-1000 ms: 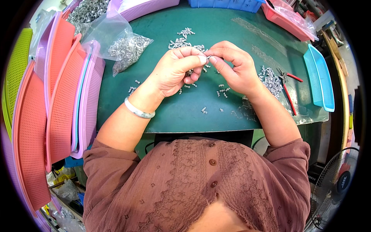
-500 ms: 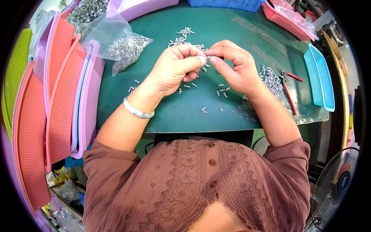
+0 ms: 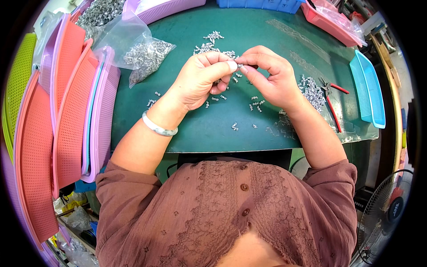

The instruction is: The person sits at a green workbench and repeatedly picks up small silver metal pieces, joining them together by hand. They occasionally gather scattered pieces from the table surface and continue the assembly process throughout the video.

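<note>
Over the green table [image 3: 200,129] my two hands meet, fingertip to fingertip. A small silvery metal part [image 3: 240,66] is pinched between the thumb and fingers of my right hand [image 3: 269,75]. My left hand [image 3: 202,78] is closed in a pinch at the part's other end; its fingertips hide what they grip. Similar small metal parts [image 3: 209,48] lie heaped just beyond my hands, and a few loose ones [image 3: 255,105] are scattered nearer me. Beside my right forearm is a larger pile of metal pieces [image 3: 312,92]. Red-handled pliers [image 3: 330,107] lie open next to that pile.
Stacked coral and purple plastic baskets [image 3: 73,115] line the left side. A clear bag of metal parts [image 3: 149,58] rests at the back left. A light-blue basket [image 3: 368,89] stands at the right edge, a pink tray [image 3: 329,26] behind it. A fan [image 3: 387,213] is at lower right.
My fingertips have shifted very slightly around the small metal part. The arms, piles and pliers stay where they were.
</note>
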`<state>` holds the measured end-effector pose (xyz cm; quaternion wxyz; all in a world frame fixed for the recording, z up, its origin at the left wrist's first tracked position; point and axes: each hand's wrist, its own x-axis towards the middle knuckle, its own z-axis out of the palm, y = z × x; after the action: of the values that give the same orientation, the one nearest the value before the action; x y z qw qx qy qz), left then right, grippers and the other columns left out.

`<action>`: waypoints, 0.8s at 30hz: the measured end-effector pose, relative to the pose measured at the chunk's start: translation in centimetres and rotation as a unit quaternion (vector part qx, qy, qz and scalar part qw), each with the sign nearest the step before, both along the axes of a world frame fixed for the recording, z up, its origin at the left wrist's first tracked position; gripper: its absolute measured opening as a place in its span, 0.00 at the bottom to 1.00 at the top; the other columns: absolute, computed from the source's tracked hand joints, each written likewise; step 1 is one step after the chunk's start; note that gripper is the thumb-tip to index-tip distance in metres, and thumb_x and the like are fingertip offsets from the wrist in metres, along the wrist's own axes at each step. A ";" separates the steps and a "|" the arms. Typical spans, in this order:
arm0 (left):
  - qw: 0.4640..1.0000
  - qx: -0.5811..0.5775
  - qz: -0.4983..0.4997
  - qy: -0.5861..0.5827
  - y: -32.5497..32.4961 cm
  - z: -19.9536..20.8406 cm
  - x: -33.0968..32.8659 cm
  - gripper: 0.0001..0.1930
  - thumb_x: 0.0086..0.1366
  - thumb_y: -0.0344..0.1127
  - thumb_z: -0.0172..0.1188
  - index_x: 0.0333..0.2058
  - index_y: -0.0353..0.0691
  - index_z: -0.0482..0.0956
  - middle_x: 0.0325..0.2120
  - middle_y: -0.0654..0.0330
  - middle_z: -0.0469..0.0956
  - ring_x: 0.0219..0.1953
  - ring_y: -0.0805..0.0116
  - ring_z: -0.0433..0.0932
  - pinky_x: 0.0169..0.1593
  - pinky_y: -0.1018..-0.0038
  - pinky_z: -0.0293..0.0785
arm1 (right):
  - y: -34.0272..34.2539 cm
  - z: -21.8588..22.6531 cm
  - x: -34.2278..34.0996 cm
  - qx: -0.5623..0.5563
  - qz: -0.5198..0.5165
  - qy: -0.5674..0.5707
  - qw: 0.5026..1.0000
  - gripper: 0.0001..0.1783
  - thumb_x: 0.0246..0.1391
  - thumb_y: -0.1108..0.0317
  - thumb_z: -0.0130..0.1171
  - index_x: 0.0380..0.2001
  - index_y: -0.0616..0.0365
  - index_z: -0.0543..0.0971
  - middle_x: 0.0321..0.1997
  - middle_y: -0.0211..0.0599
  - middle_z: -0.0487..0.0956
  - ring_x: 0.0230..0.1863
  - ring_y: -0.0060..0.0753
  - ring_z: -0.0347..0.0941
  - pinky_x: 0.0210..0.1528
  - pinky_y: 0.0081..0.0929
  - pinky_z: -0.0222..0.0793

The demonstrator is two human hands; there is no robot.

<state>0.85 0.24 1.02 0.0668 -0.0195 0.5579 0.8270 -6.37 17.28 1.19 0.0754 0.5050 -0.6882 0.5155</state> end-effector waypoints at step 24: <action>0.983 0.180 -0.006 -0.035 -1.4 -0.8 -0.8 0.07 0.59 0.30 0.46 0.34 0.35 0.70 0.28 0.56 0.72 0.27 0.71 0.71 0.27 0.80 0.69 | 0.0 -1.9 -0.7 0.208 -0.065 0.085 0.972 0.03 0.39 0.71 0.59 0.21 0.57 0.77 0.26 0.36 0.72 0.34 0.40 0.68 0.36 0.32 0.65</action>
<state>0.03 -1.14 0.23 0.0932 -0.0329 0.3975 0.9123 -7.07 17.32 -0.75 0.0598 0.5054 -0.8030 0.3100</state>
